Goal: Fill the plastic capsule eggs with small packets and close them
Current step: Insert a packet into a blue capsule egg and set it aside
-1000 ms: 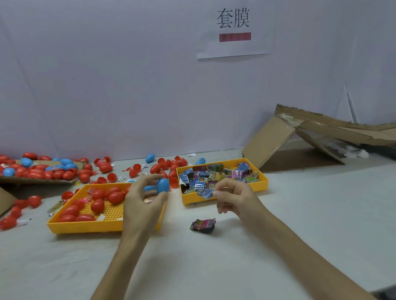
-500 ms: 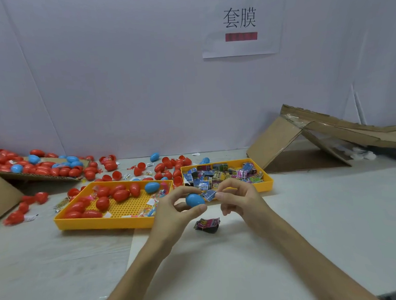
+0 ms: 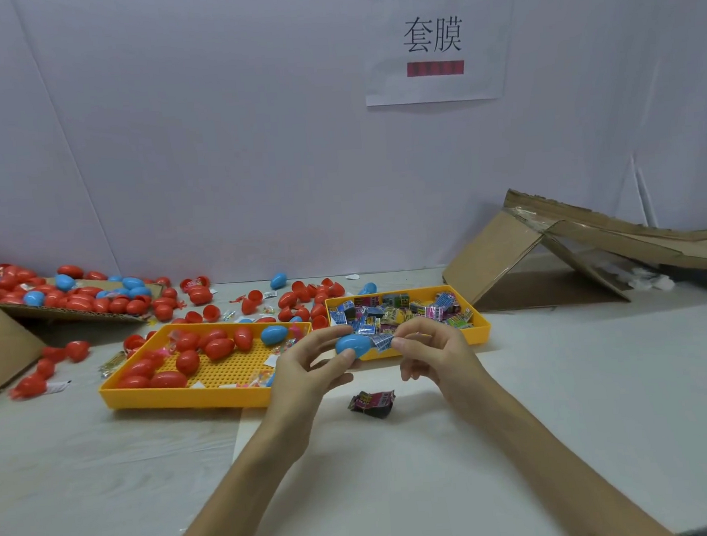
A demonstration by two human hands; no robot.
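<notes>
Left hand [image 3: 308, 367] grips smooth blue plastic capsule egg [image 3: 352, 345] by fingertips above white counter [image 3: 560, 379]; right hand [image 3: 435, 352] pinches crinkled blue-white foil packet [image 3: 381, 342] touching the egg's right end. Yellow plastic trays behind.

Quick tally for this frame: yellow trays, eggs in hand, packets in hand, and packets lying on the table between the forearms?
Yellow trays: 2 (left tray, right tray)
Blue egg in left hand: 1
Packet pinched by right hand: 1
Dark packet on table: 1
Total: 5
</notes>
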